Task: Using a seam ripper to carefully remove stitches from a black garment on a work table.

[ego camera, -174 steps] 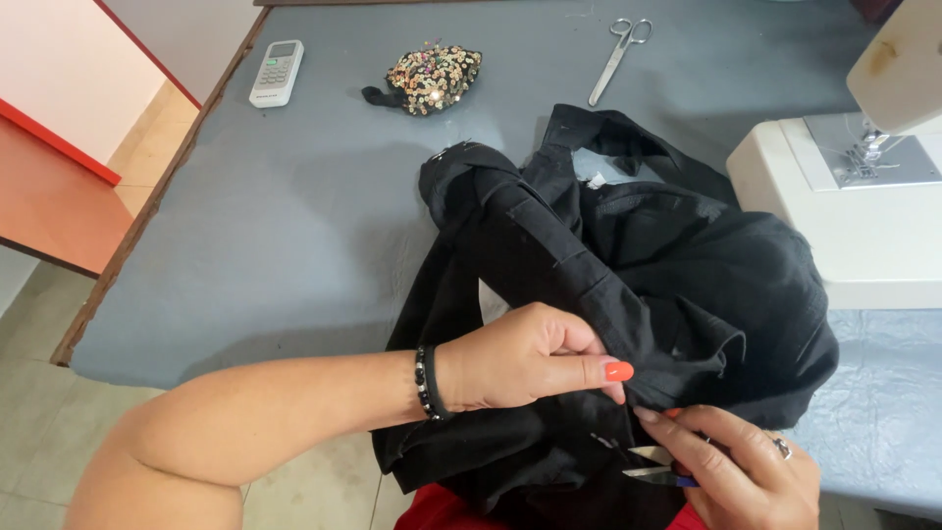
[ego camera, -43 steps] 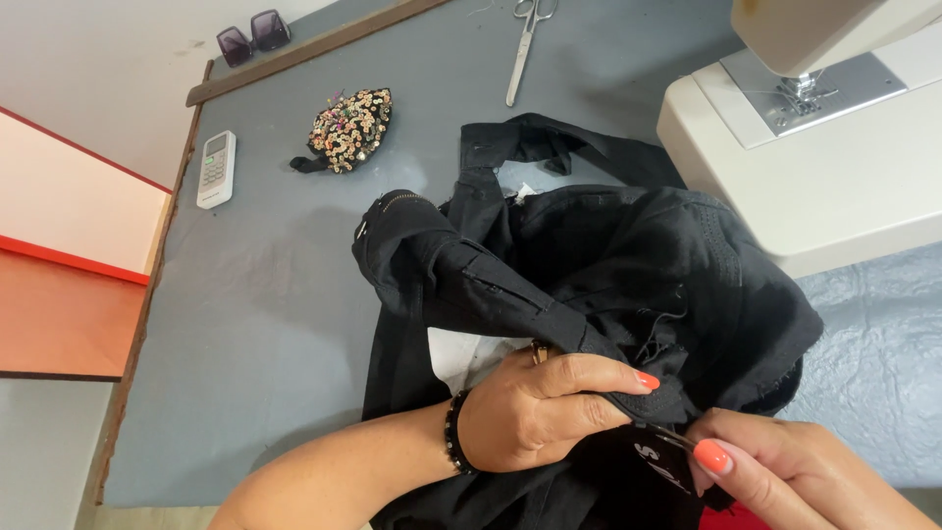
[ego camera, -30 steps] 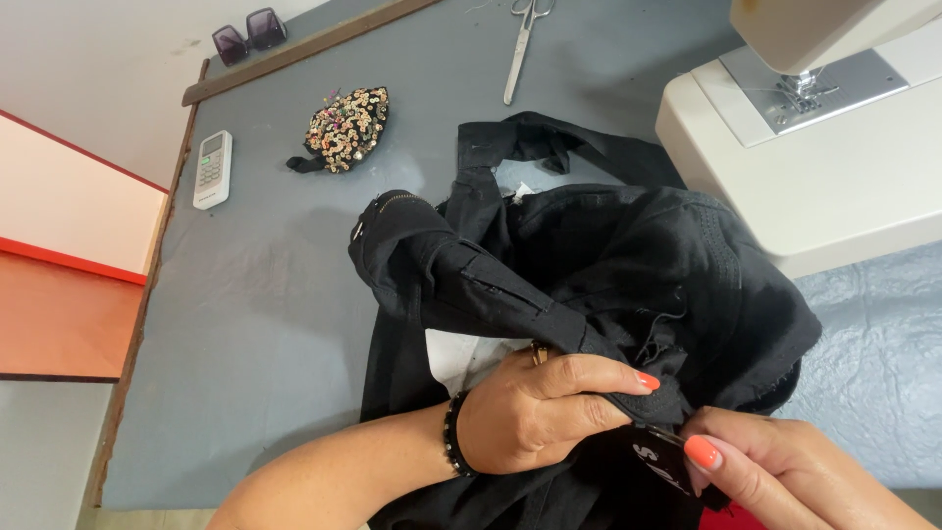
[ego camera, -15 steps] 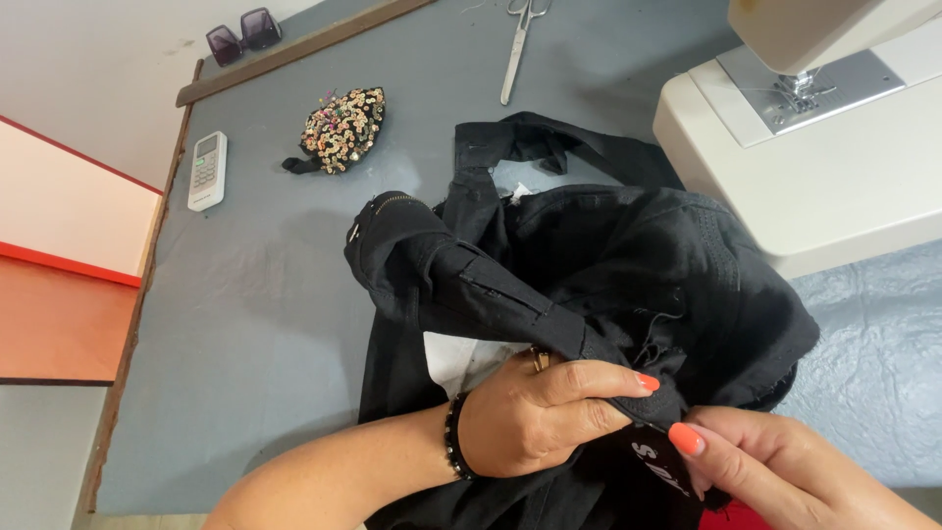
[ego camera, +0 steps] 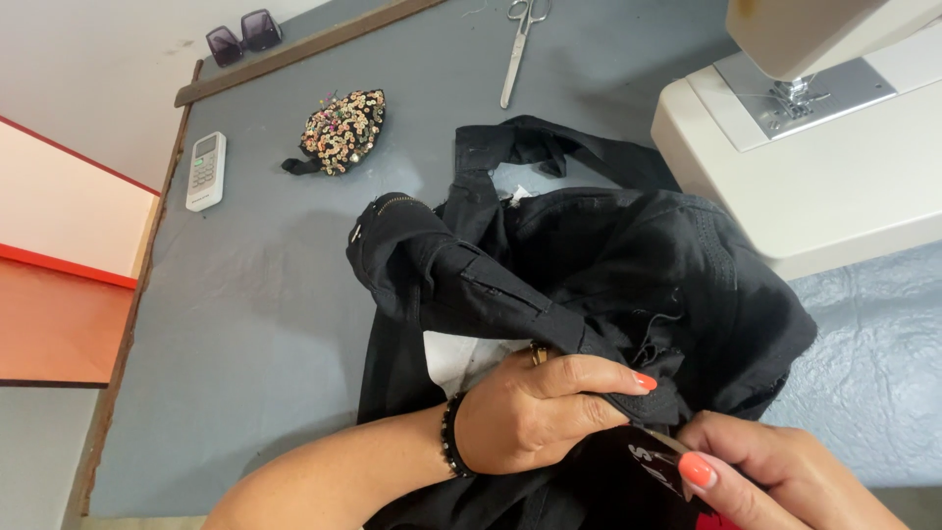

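Grey cloth covers our worktable [ego camera: 255,324], where a white remote [ego camera: 205,171] and a sequinned pouch [ego camera: 341,131] lie far left. Our left hand [ego camera: 535,412] is closed, pinching a fold of the soft, matte black garment [ego camera: 608,285] heaped mid-table. Our right hand [ego camera: 775,476] grips a small tool; we'd keep the seam taut and work slowly. Steel scissors [ego camera: 520,39] and a smooth white sewing machine [ego camera: 814,147] sit beyond.

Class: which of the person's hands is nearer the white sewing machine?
Right. The right hand lies below the sewing machine; the left hand is farther left, gripping the black garment.
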